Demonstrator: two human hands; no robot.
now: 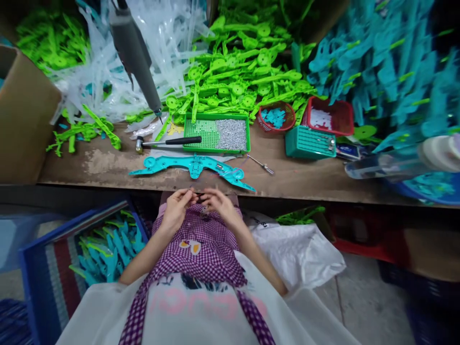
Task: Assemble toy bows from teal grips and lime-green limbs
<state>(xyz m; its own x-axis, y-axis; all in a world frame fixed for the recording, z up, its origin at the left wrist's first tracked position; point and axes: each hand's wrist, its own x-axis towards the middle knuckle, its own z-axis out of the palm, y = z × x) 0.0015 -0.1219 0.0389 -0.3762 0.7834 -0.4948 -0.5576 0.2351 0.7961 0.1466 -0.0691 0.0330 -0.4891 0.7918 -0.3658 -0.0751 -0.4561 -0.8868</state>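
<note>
My left hand [177,207] and my right hand [220,203] meet over my lap, just below the workbench edge, above a purple checked apron [201,249]. Both pinch at something small and dark between the fingertips, too small to name. On the bench right in front of them lies a teal plastic toy bow [194,166]. Behind it stands a green tray [216,133] filled with small silver screws, with a small black-handled hammer [168,142] to its left.
A grey power screwdriver [134,55] hangs over the bench. Piles of green [244,72], clear and teal [381,72] plastic parts fill the back. Red baskets [328,116], a teal box [311,142], a cardboard box [21,115] and a blue crate [72,258] of teal parts surround me.
</note>
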